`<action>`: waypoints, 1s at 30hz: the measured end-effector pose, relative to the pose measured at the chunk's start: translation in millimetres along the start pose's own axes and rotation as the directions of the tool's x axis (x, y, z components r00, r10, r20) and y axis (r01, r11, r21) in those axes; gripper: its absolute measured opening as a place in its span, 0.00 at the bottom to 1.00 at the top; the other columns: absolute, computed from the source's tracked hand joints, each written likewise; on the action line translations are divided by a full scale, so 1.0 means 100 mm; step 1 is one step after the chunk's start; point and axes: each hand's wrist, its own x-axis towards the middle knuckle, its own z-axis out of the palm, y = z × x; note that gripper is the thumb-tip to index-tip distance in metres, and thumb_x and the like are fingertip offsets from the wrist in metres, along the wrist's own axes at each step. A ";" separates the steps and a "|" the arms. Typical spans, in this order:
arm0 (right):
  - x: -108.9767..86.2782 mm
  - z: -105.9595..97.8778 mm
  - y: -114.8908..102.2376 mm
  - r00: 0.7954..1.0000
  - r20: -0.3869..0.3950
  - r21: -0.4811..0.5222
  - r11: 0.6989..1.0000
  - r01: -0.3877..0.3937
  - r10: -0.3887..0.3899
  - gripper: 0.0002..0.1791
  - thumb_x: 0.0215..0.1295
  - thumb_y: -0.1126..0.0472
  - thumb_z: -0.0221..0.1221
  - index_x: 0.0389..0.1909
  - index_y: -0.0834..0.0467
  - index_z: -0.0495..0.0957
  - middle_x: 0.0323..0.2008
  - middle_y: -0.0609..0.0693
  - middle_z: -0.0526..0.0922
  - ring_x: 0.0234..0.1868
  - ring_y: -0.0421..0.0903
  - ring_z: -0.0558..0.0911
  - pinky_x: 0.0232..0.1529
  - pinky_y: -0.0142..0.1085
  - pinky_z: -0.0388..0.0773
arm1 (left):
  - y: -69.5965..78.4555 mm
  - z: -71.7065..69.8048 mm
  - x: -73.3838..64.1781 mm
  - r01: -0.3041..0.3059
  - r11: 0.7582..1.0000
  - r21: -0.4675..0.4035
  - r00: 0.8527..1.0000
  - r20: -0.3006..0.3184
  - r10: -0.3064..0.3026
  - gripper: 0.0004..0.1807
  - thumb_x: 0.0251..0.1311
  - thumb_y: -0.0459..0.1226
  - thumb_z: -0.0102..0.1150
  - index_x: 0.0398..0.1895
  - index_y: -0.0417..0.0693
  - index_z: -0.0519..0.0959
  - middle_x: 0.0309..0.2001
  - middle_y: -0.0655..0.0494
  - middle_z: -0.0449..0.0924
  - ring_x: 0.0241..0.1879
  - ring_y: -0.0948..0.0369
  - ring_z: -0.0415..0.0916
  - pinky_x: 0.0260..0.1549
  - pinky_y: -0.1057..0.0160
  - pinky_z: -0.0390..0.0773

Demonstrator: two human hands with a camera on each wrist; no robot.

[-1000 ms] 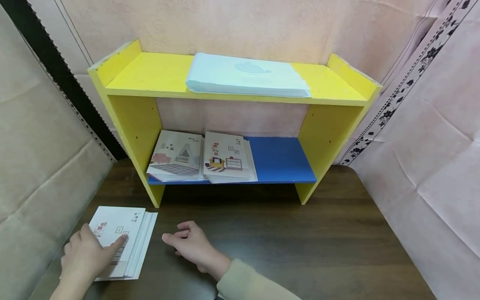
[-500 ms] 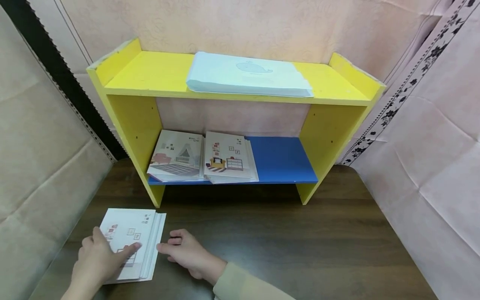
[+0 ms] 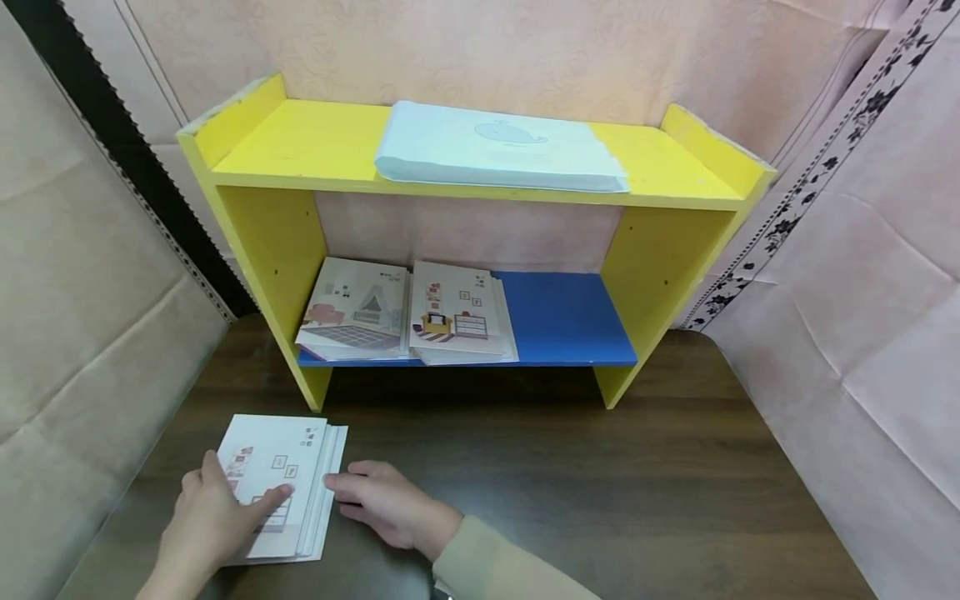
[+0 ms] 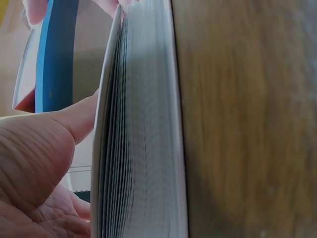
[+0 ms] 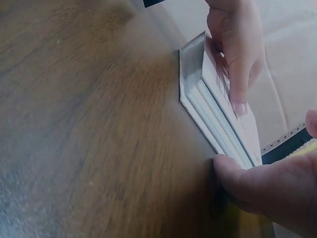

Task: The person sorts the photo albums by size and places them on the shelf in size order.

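A small stack of white books (image 3: pixel 300 446) with printed covers lies on the dark wooden table, its layers stepped out at the right edge. My left hand (image 3: pixel 210 521) holds the stack from its left side, thumb across the top cover. In the left wrist view the page edges (image 4: pixel 148 129) face the camera, with the left thumb on the cover. Beside the stack's right edge is my right hand (image 3: pixel 390 504), its fingers loosely bent. The right wrist view shows the right hand's thumb (image 5: pixel 230 171) right at the edge of the stack (image 5: pixel 218 116).
A yellow shelf unit (image 3: pixel 262 250) stands behind. Two piles of similar books, a left pile (image 3: pixel 356 308) and a right pile (image 3: pixel 459 317), lean on its blue lower shelf (image 3: pixel 570 321). A folded light-blue item (image 3: pixel 498 146) with a whale print lies on top. Cloth walls enclose both sides.
The stack of books has slid to the right along the table with my left hand. My right hand has come from apart to the stack's right edge.
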 end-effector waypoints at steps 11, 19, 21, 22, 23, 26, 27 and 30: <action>0.07 -0.11 0.01 0.999 0.034 -0.036 0.999 0.002 -0.001 0.23 0.63 0.62 0.62 0.52 0.73 0.70 0.42 0.56 0.78 0.45 0.49 0.78 0.57 0.46 0.73 | 0.05 0.00 -0.08 -0.034 0.998 -0.054 0.999 0.021 0.035 0.74 0.47 0.70 0.60 0.67 0.15 0.35 0.58 0.11 0.47 0.55 0.23 0.56 0.52 0.29 0.61; 0.00 -0.16 -0.07 0.998 0.052 -0.241 0.970 -0.014 0.027 0.24 0.62 0.60 0.64 0.55 0.67 0.71 0.44 0.51 0.78 0.47 0.47 0.77 0.56 0.48 0.71 | 0.18 0.05 -0.17 -0.026 0.996 -0.090 0.992 0.120 0.037 0.73 0.49 0.71 0.57 0.66 0.15 0.33 0.59 0.12 0.45 0.54 0.27 0.58 0.53 0.30 0.62; -0.02 -0.18 -0.09 1.000 -0.001 -0.316 0.949 -0.010 0.010 0.25 0.60 0.59 0.66 0.55 0.63 0.71 0.46 0.52 0.74 0.48 0.48 0.74 0.54 0.49 0.71 | 0.21 0.06 -0.20 -0.042 0.994 -0.104 0.991 0.126 0.055 0.73 0.49 0.70 0.57 0.66 0.15 0.34 0.58 0.12 0.46 0.53 0.28 0.60 0.51 0.31 0.64; -0.03 -0.19 -0.11 1.000 -0.031 -0.354 0.935 -0.012 0.001 0.26 0.60 0.58 0.66 0.56 0.61 0.70 0.47 0.53 0.72 0.48 0.49 0.73 0.54 0.49 0.71 | 0.23 0.06 -0.21 -0.050 0.992 -0.114 0.989 0.130 0.065 0.73 0.50 0.70 0.57 0.66 0.15 0.34 0.57 0.13 0.48 0.52 0.29 0.60 0.50 0.31 0.65; -0.04 -0.20 -0.11 0.998 -0.060 -0.384 0.923 -0.014 -0.010 0.26 0.59 0.57 0.67 0.55 0.59 0.69 0.48 0.54 0.70 0.48 0.50 0.72 0.53 0.48 0.71 | 0.25 0.06 -0.21 -0.055 0.991 -0.125 0.988 0.136 0.072 0.72 0.50 0.70 0.57 0.66 0.15 0.34 0.57 0.13 0.48 0.52 0.30 0.60 0.51 0.31 0.65; -0.07 -0.23 -0.14 0.996 -0.078 -0.416 0.909 0.007 -0.043 0.28 0.60 0.55 0.66 0.57 0.56 0.66 0.48 0.54 0.68 0.46 0.49 0.73 0.47 0.45 0.75 | 0.31 0.07 -0.24 -0.069 0.982 -0.175 0.984 0.151 0.096 0.70 0.52 0.69 0.56 0.67 0.16 0.36 0.58 0.15 0.50 0.54 0.32 0.60 0.52 0.32 0.65; -0.08 -0.24 -0.14 0.997 -0.057 -0.404 0.914 0.026 -0.054 0.28 0.62 0.55 0.64 0.59 0.56 0.64 0.47 0.54 0.69 0.45 0.49 0.75 0.45 0.45 0.77 | 0.33 0.07 -0.25 -0.076 0.977 -0.199 0.982 0.154 0.108 0.69 0.53 0.69 0.56 0.67 0.17 0.36 0.58 0.16 0.51 0.54 0.33 0.60 0.52 0.33 0.65; -0.11 -0.28 -0.14 0.995 0.013 -0.332 0.939 0.095 -0.096 0.27 0.67 0.58 0.59 0.62 0.55 0.59 0.42 0.53 0.74 0.37 0.48 0.81 0.34 0.44 0.81 | 0.38 0.10 -0.30 -0.113 0.959 -0.259 0.980 0.130 0.150 0.63 0.54 0.66 0.58 0.68 0.21 0.43 0.56 0.24 0.60 0.52 0.39 0.65 0.50 0.39 0.70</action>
